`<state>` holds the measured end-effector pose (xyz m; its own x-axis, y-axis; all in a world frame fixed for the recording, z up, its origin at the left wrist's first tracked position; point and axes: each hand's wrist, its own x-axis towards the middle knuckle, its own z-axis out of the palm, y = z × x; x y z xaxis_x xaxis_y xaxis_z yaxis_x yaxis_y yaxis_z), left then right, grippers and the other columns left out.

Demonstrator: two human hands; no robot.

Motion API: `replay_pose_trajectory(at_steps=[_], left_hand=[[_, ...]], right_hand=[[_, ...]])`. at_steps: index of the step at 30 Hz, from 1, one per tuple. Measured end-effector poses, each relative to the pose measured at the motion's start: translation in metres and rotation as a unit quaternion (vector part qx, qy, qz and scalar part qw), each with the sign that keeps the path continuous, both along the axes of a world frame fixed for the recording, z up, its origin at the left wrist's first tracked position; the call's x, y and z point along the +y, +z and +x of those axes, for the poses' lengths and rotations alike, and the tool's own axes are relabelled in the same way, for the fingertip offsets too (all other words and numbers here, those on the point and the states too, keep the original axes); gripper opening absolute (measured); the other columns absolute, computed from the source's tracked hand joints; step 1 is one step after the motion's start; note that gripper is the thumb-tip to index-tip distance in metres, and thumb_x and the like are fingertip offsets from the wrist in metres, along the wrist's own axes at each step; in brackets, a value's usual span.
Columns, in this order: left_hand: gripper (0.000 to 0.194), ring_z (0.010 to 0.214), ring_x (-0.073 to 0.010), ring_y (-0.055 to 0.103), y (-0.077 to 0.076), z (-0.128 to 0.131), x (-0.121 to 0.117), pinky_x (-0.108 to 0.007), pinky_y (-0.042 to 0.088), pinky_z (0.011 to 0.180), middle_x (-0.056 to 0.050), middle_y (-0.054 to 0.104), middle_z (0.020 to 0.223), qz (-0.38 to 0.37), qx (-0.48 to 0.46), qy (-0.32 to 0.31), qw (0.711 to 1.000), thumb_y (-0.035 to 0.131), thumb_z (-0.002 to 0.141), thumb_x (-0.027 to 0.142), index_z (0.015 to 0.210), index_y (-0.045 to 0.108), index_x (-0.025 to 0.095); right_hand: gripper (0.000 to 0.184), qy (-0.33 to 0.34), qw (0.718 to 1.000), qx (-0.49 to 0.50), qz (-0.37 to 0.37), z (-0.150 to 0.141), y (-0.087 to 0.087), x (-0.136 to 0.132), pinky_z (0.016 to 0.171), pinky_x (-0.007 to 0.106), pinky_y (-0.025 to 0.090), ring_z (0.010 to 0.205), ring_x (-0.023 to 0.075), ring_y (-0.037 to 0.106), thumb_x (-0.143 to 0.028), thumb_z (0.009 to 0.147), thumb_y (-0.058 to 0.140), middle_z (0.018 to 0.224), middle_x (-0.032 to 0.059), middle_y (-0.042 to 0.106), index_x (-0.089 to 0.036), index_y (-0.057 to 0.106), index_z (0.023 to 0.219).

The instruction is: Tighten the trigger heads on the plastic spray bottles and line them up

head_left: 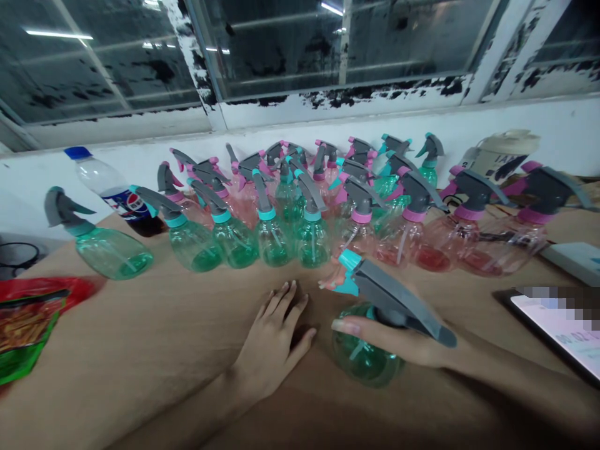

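While the right hand [412, 345] grips a translucent green plastic spray bottle [368, 367], the left hand [272, 337] lies palm down on the light-brown tabletop [164, 350]. The gripped bottle is at the near side of the table, right of centre, just beside the left hand and apart from it. Its grey trigger head [398, 300] slants, with the turquoise nozzle [349, 259] directed away from the person and to the left. The right thumb lies across the near shoulder of the bottle; the other right fingers are wrapped around the far side, mostly hidden, with tips visible beside the nozzle. Whether the bottle's base touches the tabletop cannot be determined. The left fingers are extended and slightly spread, thumb apart.

Beyond the hands, the front row consists of five green spray bottles [313, 247] at left and four pink spray bottles [435, 250] at right; further bottles stand packed behind. A clear plastic cola bottle with a blue cap [126, 203] stands at far left, behind a red and green printed packet [30, 322]. A dark-edged phone with a lit screen [555, 331] lies at right.
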<state>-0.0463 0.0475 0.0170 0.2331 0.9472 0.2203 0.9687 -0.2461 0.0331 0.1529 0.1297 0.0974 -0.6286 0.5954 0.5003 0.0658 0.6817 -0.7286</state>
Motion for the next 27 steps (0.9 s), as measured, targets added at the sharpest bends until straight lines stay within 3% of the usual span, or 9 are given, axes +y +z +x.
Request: replay_pose_trajectory(at_steps=[7, 17, 23, 27], left_hand=[[0.048, 0.132, -0.0288, 0.031, -0.002, 0.001, -0.001, -0.049, 0.031, 0.105, -0.016, 0.036, 0.142, 0.017, -0.005, 0.001, 1.000, 0.045, 0.091, 0.035, 0.132, 0.040, 0.011], [0.048, 0.131, -0.0293, 0.031, 0.001, 0.001, -0.001, -0.050, 0.031, 0.104, -0.017, 0.037, 0.141, 0.001, 0.007, 0.005, 1.000, 0.045, 0.090, 0.036, 0.131, 0.042, 0.011], [0.047, 0.131, -0.0291, 0.031, 0.001, 0.002, -0.001, -0.049, 0.031, 0.104, -0.016, 0.035, 0.142, 0.004, 0.005, 0.005, 1.000, 0.046, 0.090, 0.036, 0.130, 0.043, 0.012], [0.047, 0.131, -0.0285, 0.031, 0.002, 0.002, -0.001, -0.049, 0.031, 0.104, -0.016, 0.037, 0.141, 0.007, -0.001, 0.004, 1.000, 0.046, 0.090, 0.035, 0.130, 0.043, 0.012]], right_hand=[[0.011, -0.005, 1.000, 0.005, -0.026, 0.000, -0.013, -0.002, 0.067, 0.031, 0.052, 0.070, 0.0156, 0.063, -0.034, 0.078, 0.062, 0.078, -0.0012, 0.065, -0.025, 0.057, 0.082], [0.025, 0.031, 0.998, 0.024, -0.041, 0.001, -0.001, -0.002, 0.078, 0.031, 0.052, 0.085, 0.0168, 0.064, -0.018, 0.078, 0.058, 0.092, -0.0007, 0.066, -0.028, 0.060, 0.101], [0.042, 0.018, 0.999, -0.005, -0.051, 0.004, -0.002, -0.006, 0.071, 0.031, 0.053, 0.075, 0.0171, 0.063, -0.020, 0.080, 0.058, 0.088, 0.0000, 0.066, -0.032, 0.055, 0.120], [0.041, 0.019, 0.999, -0.002, -0.050, 0.004, -0.002, -0.006, 0.069, 0.031, 0.053, 0.074, 0.0169, 0.064, -0.019, 0.080, 0.057, 0.088, 0.0001, 0.067, -0.030, 0.056, 0.119]])
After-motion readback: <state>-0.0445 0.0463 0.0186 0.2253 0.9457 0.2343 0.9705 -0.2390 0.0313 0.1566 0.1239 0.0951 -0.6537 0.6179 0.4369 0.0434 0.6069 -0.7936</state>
